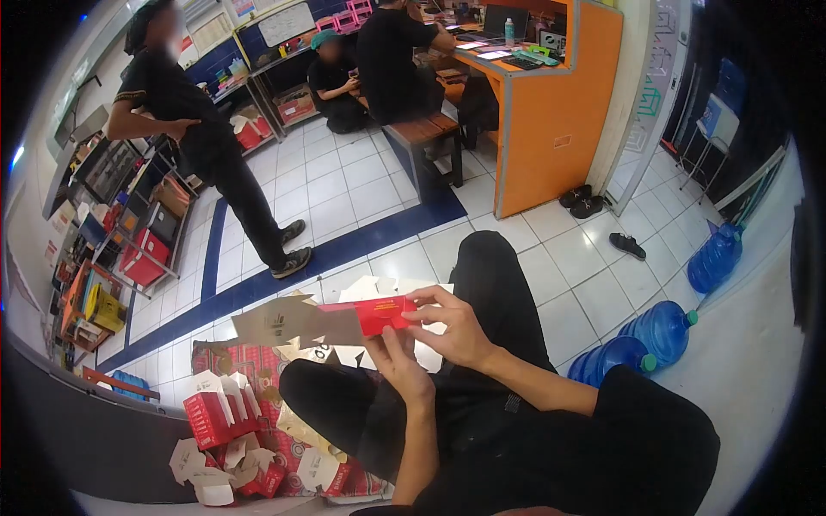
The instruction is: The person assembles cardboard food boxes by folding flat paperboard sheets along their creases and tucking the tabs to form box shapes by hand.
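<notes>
Both hands hold a partly folded red and grey-white cardboard box blank point(344, 323) in front of my knees. My left hand point(400, 370) grips the lower edge of its red end, fingers closed. On the right edge of that end, my right hand point(452, 325) pinches the card between thumb and fingers. The long grey flap reaches out to the left. Beneath it, white card pieces point(391, 284) lie on the floor, partly hidden by the blank and my legs. Several folded red-and-white boxes point(211, 417) are heaped to my left on a red patterned mat point(205, 355).
One person point(194, 112) stands at the left; two others point(391, 64) point(331, 86) sit farther back. An orange counter point(551, 129) stands ahead. Blue water jugs point(658, 331) and loose shoes point(628, 246) are at the right. Loaded shelves point(142, 249) line the left wall.
</notes>
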A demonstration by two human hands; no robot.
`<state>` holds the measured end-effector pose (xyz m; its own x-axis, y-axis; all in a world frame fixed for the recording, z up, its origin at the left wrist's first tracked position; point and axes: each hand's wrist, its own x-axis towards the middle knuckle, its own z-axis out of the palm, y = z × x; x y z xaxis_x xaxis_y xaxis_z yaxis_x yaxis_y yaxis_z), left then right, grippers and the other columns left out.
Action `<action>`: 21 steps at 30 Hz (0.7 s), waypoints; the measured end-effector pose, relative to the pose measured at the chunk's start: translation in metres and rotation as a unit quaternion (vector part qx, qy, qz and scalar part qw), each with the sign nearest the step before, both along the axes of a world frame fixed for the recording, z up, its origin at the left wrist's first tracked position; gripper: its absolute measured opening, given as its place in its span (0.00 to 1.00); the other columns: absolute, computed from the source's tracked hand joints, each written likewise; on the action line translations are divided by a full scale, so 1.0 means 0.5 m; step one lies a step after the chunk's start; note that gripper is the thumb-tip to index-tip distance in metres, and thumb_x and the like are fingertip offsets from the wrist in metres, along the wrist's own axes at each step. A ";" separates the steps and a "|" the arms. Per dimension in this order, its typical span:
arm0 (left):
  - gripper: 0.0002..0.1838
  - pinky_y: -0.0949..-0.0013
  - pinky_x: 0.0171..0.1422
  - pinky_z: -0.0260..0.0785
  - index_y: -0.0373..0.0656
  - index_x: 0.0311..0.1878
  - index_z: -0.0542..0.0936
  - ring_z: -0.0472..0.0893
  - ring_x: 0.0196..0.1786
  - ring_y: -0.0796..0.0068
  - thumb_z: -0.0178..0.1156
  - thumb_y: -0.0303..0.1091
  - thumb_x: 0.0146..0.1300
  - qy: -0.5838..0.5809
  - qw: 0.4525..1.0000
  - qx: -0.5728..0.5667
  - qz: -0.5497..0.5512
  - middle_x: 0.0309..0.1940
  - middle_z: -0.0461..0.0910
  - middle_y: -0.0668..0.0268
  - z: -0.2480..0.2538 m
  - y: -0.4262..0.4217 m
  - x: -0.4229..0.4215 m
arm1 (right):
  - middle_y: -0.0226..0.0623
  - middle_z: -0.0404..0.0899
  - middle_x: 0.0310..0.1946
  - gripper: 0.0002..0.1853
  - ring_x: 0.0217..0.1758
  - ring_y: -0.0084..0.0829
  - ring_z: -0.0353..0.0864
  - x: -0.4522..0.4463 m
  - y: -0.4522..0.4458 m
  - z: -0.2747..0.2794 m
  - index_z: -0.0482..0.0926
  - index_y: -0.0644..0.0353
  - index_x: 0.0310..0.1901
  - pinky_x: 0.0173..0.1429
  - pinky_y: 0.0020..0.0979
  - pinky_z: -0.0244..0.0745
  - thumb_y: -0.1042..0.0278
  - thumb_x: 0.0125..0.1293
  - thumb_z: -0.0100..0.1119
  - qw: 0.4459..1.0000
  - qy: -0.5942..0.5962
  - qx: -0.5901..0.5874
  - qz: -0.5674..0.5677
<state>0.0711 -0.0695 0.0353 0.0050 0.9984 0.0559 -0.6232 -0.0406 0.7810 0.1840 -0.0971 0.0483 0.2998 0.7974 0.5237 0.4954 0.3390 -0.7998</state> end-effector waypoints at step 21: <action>0.10 0.54 0.56 0.81 0.42 0.51 0.91 0.89 0.50 0.51 0.69 0.23 0.69 0.567 0.765 0.305 -0.001 0.45 0.89 0.56 -0.073 0.053 -0.114 | 0.46 0.80 0.62 0.28 0.42 0.38 0.87 0.107 0.000 -0.038 0.77 0.59 0.69 0.53 0.36 0.85 0.63 0.71 0.74 0.968 -0.100 -0.053 -0.225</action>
